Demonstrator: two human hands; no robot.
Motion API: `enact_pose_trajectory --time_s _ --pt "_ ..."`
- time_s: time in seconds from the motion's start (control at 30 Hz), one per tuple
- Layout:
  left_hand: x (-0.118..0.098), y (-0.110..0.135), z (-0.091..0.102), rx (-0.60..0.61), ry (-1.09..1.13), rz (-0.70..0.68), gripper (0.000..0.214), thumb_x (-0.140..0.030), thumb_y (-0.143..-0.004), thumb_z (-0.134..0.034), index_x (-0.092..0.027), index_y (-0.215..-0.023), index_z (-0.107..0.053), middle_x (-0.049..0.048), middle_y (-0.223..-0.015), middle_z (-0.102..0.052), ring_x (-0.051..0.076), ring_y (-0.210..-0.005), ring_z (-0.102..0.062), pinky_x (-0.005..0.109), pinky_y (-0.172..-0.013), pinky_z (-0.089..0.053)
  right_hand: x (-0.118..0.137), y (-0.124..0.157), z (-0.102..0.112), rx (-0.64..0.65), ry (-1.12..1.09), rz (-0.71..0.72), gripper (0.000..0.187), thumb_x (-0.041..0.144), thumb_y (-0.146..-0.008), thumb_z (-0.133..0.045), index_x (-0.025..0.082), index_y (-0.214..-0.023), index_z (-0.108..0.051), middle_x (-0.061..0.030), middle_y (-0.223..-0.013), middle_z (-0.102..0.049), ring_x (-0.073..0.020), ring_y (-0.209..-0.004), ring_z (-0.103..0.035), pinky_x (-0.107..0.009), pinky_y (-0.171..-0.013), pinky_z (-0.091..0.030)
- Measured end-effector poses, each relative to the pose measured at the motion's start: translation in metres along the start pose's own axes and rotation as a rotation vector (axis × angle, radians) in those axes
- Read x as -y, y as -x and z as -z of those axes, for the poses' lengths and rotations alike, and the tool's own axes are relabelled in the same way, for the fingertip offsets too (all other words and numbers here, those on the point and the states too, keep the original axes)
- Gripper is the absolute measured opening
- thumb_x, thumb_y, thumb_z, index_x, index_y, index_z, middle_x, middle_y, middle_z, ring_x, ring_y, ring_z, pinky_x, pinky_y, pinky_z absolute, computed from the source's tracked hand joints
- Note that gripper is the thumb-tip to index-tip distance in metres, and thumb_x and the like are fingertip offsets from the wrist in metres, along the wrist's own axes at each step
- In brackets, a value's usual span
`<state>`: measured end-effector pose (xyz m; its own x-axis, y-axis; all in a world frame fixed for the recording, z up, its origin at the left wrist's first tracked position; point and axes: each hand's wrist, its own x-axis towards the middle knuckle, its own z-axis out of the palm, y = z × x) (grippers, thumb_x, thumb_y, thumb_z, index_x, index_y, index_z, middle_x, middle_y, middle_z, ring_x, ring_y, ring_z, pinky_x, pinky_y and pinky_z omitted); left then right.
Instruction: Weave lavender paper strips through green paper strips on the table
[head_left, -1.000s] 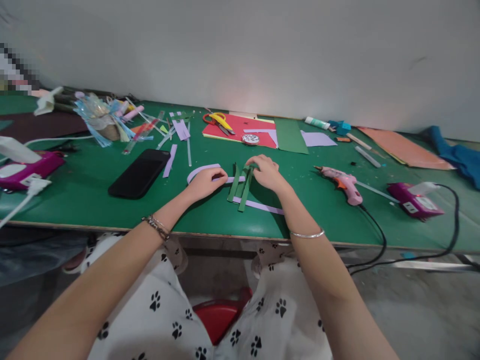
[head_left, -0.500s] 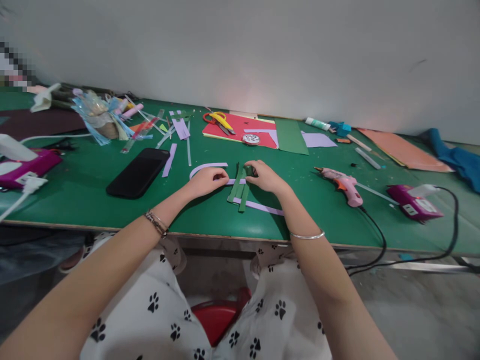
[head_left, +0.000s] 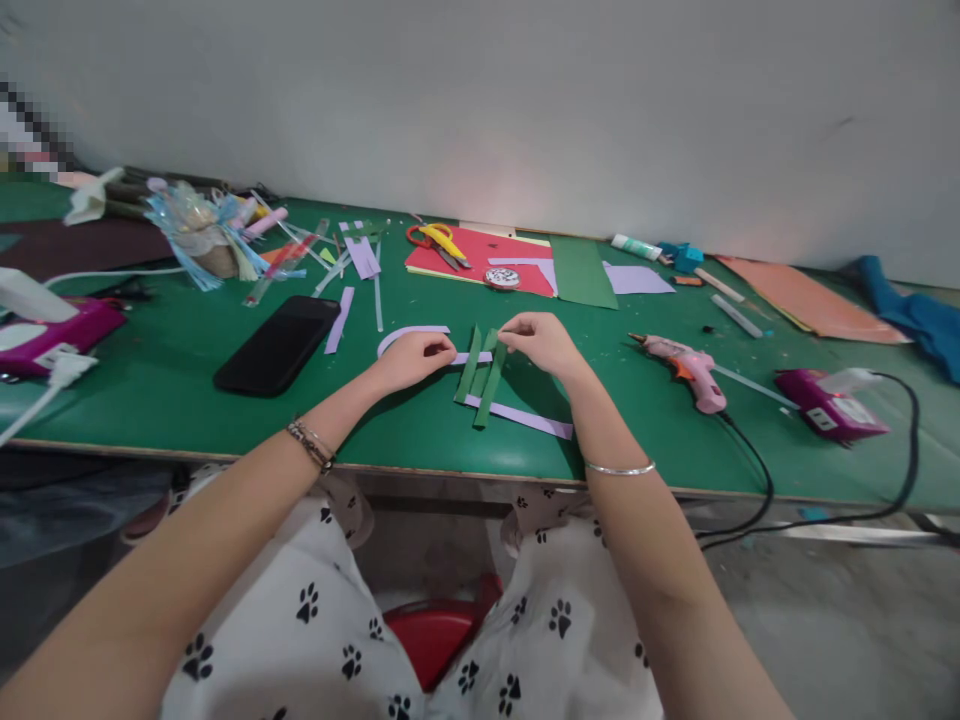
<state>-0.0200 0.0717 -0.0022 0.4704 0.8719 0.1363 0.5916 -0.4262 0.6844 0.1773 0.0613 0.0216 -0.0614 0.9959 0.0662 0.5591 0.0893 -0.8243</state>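
My left hand pinches a purple paper strip, whose other part curves round behind the fingers. My right hand has thumb and forefinger closed on the upper end of a green paper strip. That strip slants across the purple one and down over a lower purple paper strip. Just left of it, another green strip also crosses the purple strips. How the strips pass over and under each other is partly hidden by the fingers.
A black phone lies left of my hands. To the right are a pink glue gun and a purple power block with cables. Behind are scissors, red paper, a green sheet and a glue stick.
My right hand has shifted slightly right and now pinches the green strip's upper end, and that strip slants more. The left hand has hardly moved on the purple strip.
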Motion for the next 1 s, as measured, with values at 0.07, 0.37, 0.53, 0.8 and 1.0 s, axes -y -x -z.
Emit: enact_pose_trajectory --time_s 0.07,0.37,0.53,0.8,1.0 --pt "0.000 0.000 0.000 -0.002 0.001 0.002 0.022 -0.034 -0.070 -0.045 -0.017 -0.062 -0.056 -0.0007 -0.062 -0.057 0.013 -0.059 -0.051 0.024 -0.056 -0.037 0.001 0.003 0.004 0.025 0.011 0.012 0.012 0.023 -0.068 -0.057 0.013 -0.062 -0.059 0.0035 -0.050 -0.051 -0.0055 -0.042 -0.035 -0.022 -0.044 -0.027" --pt "-0.002 0.002 -0.001 0.013 -0.001 0.000 0.021 -0.034 -0.070 -0.045 -0.017 -0.064 -0.057 -0.0003 -0.065 -0.060 0.014 -0.062 -0.053 0.024 -0.059 -0.040 -0.007 0.003 0.013 0.113 0.079 0.210 0.029 0.026 -0.081 -0.045 0.014 -0.090 -0.069 -0.0050 -0.085 -0.064 -0.0119 -0.073 -0.054 -0.025 -0.067 -0.040" --pt "-0.001 0.001 0.000 0.023 -0.007 -0.012 0.022 -0.033 -0.072 -0.045 -0.016 -0.066 -0.059 0.0012 -0.069 -0.062 0.015 -0.066 -0.055 0.025 -0.063 -0.041 -0.010 0.000 0.013 0.085 0.121 0.271 0.026 0.024 -0.083 -0.045 0.021 -0.092 -0.069 -0.0063 -0.112 -0.057 -0.0164 -0.108 -0.048 -0.033 -0.092 -0.035" --pt "0.001 -0.001 0.001 0.093 0.001 -0.066 0.024 -0.035 -0.074 -0.045 -0.016 -0.070 -0.060 0.0011 -0.072 -0.063 0.014 -0.066 -0.055 0.024 -0.062 -0.040 -0.006 0.004 0.014 0.154 0.063 0.237 0.029 0.028 -0.083 -0.043 0.017 -0.086 -0.069 -0.0017 -0.073 -0.061 -0.0105 -0.062 -0.049 -0.024 -0.060 -0.040" --pt "-0.002 -0.004 0.002 0.119 -0.037 -0.072 0.023 -0.033 -0.074 -0.046 -0.016 -0.070 -0.061 0.0011 -0.073 -0.064 0.014 -0.066 -0.056 0.024 -0.062 -0.040 -0.006 0.004 0.013 0.151 -0.002 0.214 0.027 0.027 -0.079 -0.044 0.014 -0.081 -0.068 -0.0005 -0.067 -0.061 -0.0076 -0.052 -0.045 -0.021 -0.050 -0.035"
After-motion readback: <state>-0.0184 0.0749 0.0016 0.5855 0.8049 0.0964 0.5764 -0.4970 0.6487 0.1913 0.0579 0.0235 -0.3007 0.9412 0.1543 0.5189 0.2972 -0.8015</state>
